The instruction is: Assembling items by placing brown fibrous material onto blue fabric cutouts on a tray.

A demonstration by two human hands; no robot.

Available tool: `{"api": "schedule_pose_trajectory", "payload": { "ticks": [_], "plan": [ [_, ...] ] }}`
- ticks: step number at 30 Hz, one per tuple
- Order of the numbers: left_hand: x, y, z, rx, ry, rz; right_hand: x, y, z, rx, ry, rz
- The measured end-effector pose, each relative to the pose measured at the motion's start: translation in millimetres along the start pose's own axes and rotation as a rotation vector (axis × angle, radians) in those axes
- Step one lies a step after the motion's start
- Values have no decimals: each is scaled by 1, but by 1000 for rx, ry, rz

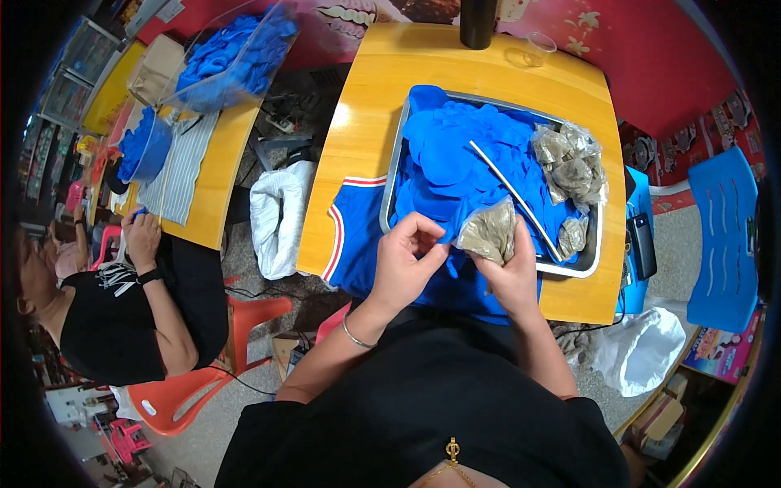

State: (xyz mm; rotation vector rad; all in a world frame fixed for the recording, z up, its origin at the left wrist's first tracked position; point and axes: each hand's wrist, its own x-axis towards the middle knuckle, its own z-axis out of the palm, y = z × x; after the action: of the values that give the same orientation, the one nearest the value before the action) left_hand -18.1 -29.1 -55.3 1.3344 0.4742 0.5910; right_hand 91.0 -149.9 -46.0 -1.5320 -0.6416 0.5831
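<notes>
My right hand (514, 281) grips a small clear plastic bag (490, 228) filled with brownish-green stuff, over the near edge of a metal tray (597, 250). Just left of the bag, my left hand (412, 262) is closed in a pinch; a bit of blue shows at its fingertips, but what they hold is unclear. Thin blue cloth pieces (455, 146), some rounded, heap up in the tray. Across them lies a pale slim stick (512, 195). More filled plastic bags (573, 172) sit at the tray's right side. Blue cloth with red-and-white trim (358, 232) lies under the tray's left side.
A dark cylinder (477, 24) and a clear plastic cup (538, 50) stand at the table's far edge. To the left, a co-worker (122, 317) sits at another table with a blue-filled clear bin (236, 69) and a bowl (153, 150). A blue chair (724, 236) is at right.
</notes>
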Motion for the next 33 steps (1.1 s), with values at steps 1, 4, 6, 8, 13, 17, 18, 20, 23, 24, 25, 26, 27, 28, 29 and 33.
{"api": "schedule_pose_trajectory", "payload": {
  "ticks": [1,4,6,8,13,17,18,20,23,24,25,26,27,28,29,33],
  "plan": [
    [2,1,-1,76,24,57,-1,-1,-4,-1,1,1],
    [6,6,-2,189,72,93,-3,-6,-16,-53,-112,-180],
    [8,13,-2,404,75,175,-5,-15,-23,-110,-456,-147],
    [7,18,1,397,77,160,-4,-26,-21,-215,-520,-156],
    [5,21,1,502,-16,237,-3,-27,-17,-310,-642,-84],
    [5,21,-6,479,-73,268,-2,-21,-13,-119,-591,130],
    [4,22,-7,502,-82,267,-2,-21,-13,-119,-590,130],
    [2,24,-8,525,-92,266,-2,-21,-12,-109,-540,170],
    [1,27,-7,581,-134,306,-2,-21,-12,-161,-475,184],
    [1,28,-7,614,-148,321,-3,-20,-11,-160,-473,184],
    [1,28,-7,648,-163,335,-4,-19,-8,-123,-417,166],
    [1,28,-7,649,-164,334,-5,-18,-7,-85,-360,148],
    [1,28,-7,659,-169,314,-4,-17,-7,-84,-359,150],
    [1,29,-7,669,-174,295,-4,-16,-8,-124,-373,125],
    [1,29,-8,669,-176,296,-4,-16,-9,-164,-388,100],
    [3,31,-7,652,-219,229,-4,-16,-7,-166,-367,88]
  ]
}}
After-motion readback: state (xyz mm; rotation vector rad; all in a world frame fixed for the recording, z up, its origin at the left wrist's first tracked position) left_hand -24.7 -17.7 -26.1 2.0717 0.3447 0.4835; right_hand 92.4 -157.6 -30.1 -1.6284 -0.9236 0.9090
